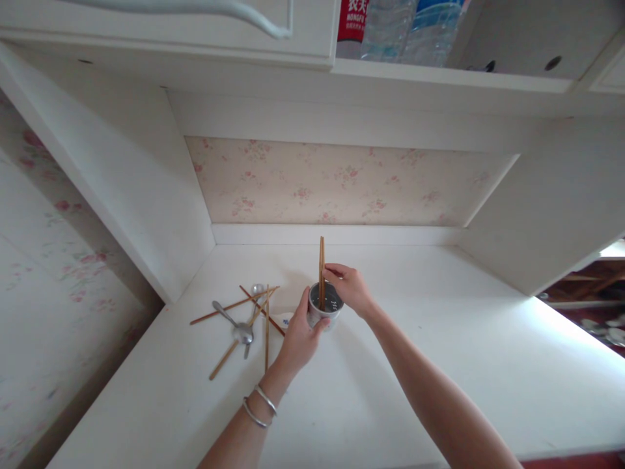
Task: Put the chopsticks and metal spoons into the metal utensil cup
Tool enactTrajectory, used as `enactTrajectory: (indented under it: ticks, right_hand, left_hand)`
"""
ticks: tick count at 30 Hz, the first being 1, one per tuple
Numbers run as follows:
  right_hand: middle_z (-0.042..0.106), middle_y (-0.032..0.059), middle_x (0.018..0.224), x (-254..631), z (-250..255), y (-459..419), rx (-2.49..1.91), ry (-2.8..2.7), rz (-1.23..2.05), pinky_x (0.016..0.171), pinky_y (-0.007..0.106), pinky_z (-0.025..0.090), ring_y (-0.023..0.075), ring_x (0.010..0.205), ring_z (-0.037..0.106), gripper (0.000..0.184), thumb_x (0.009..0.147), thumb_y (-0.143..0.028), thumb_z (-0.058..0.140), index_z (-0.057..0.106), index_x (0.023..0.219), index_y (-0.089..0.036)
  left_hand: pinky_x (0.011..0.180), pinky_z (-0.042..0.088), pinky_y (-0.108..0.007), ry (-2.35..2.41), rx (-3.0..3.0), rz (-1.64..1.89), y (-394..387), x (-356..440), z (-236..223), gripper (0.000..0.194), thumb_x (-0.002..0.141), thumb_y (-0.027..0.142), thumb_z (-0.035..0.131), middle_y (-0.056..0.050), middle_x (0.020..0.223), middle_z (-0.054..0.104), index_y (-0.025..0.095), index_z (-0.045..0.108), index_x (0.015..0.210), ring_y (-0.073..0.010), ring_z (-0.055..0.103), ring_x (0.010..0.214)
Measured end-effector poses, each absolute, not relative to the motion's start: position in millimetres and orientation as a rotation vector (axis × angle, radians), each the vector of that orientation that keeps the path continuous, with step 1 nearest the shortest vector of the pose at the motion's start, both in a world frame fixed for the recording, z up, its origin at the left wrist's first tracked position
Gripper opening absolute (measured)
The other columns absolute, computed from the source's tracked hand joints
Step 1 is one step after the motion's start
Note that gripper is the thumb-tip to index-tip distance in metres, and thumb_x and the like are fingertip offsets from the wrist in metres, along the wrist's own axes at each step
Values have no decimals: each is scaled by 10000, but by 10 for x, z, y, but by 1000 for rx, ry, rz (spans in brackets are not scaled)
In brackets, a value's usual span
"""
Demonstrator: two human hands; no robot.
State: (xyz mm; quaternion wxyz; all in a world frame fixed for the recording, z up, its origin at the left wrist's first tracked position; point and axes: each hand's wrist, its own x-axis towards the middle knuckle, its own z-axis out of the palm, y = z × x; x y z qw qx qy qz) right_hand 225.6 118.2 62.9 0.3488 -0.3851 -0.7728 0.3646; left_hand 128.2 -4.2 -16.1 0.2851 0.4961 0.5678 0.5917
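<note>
My left hand (301, 335) is wrapped round a metal utensil holder (325, 314) with small drain holes showing inside. Upright wooden chopsticks (321, 270) stand in it, and the fingers of my right hand (347, 286) pinch them above the rim. To the left, several loose chopsticks (223, 360) lie crossed over one another on the white counter (390, 378). A metal spoon (243, 333) rests among them, with another spoon (257, 289) behind. Partly hidden by my left hand is a white piece with a blue mark (284, 320), perhaps a ceramic spoon.
Low overhead, a white cabinet (195, 49) spans the counter, with plastic bottles (390, 29) in its open part. White side panels stand at left (127, 169) and right (551, 208). Flowered wallpaper (342, 182) covers the back wall.
</note>
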Motion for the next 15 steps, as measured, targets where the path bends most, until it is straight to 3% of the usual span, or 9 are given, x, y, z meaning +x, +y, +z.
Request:
enactTrajectory:
  ticks: [15]
  right_hand:
    - [715,14,879,2302,506,1156,-994,-1973,1091,730,293,500,187,826,647,345,838,-467,508,712,943,-210]
  left_hand:
    - [1145,219,-406,1377,1323,1558,-14,1243,-229,803,829,327,605,-129,1494,297,187,146,1473,-233,300,1368]
